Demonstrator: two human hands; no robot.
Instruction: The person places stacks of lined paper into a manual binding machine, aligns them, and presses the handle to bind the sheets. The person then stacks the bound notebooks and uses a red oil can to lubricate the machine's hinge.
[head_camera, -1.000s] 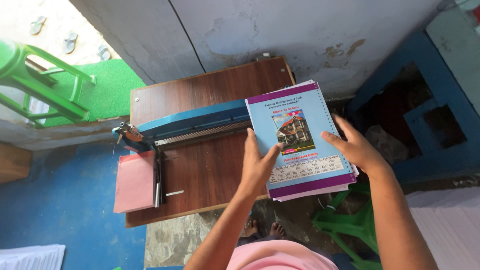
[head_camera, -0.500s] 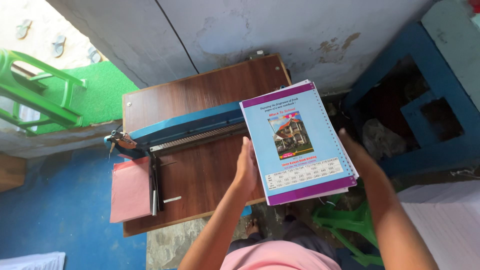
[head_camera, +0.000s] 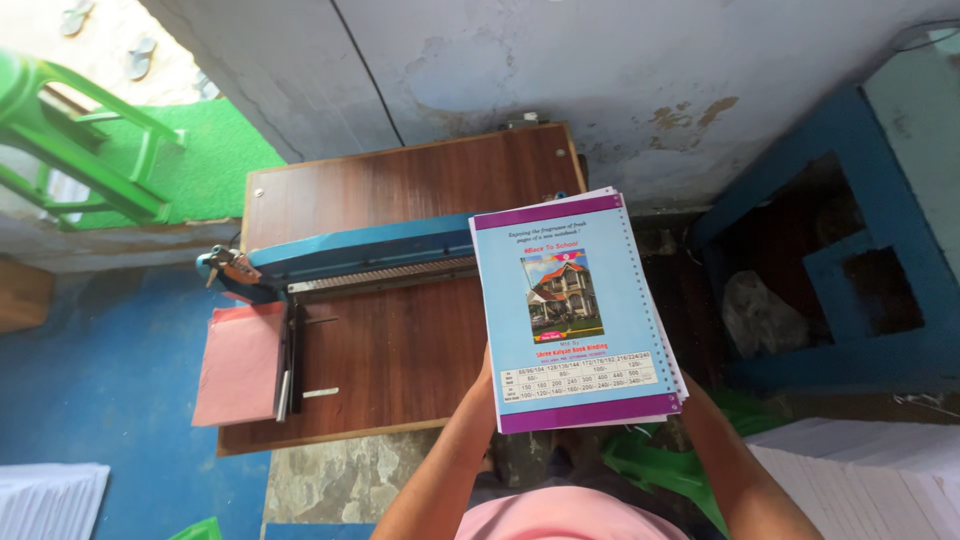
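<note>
booklet stack (head_camera: 572, 312) drawn nearer, hands slid beneath

One stack of punched booklets (head_camera: 575, 310) with a light blue cover, one wooden counter (head_camera: 400, 190), one blue punching machine (head_camera: 350, 262), one pink card sheet (head_camera: 238, 365), two green plastic chairs (head_camera: 80, 150), two white paper stacks (head_camera: 870, 480).

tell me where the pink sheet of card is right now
In the head view, the pink sheet of card lies at the left end of the brown wooden table, overhanging its edge, just below the blue punching machine and above the blue floor.
</note>
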